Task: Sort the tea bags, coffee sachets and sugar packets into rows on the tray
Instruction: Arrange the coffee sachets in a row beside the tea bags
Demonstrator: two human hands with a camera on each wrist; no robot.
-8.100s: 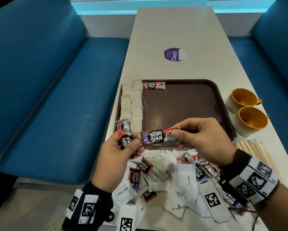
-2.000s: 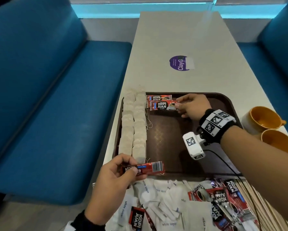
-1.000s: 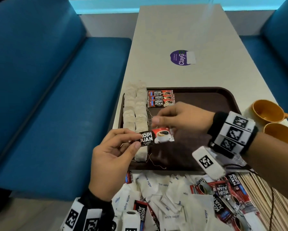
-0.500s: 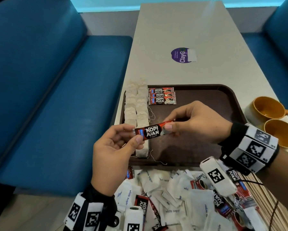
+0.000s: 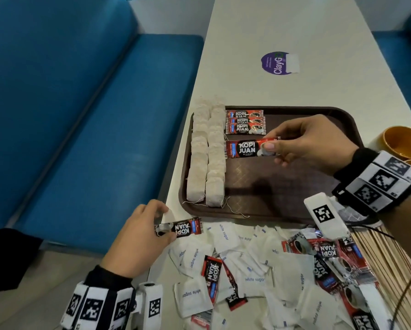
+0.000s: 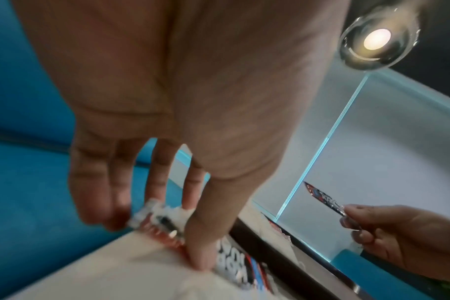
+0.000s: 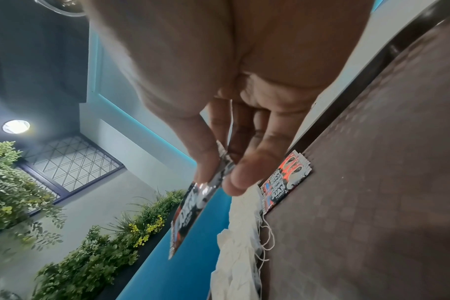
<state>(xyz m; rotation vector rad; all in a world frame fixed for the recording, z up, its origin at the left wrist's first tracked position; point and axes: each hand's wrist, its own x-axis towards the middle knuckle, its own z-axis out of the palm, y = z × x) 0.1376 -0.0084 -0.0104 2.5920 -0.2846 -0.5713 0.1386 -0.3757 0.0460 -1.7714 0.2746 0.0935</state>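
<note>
- My left hand (image 6: pixel 183 113) smears in its wrist view; the sachet (image 6: pixel 164 223) under its fingertips is a blur, print unreadable.
- The yellow cups (image 5: pixel 404 144) run off the head view's right edge.
- The stir sticks (image 5: pixel 387 256) are cut off there too.
- My right hand (image 5: pixel 311 142) covers part of the tray (image 5: pixel 271 198) floor.

Blue bench (image 5: pixel 80 115), white table (image 5: pixel 271 25) — purple sticker (image 5: pixel 274 62), yellow cups (image 5: pixel 404 141), wooden sticks (image 5: pixel 390 253)

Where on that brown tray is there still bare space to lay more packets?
The tray is bare right of the tea bags and below the coffee sachets, out to its right rim. The near table is crowded with sugar packets.
</note>
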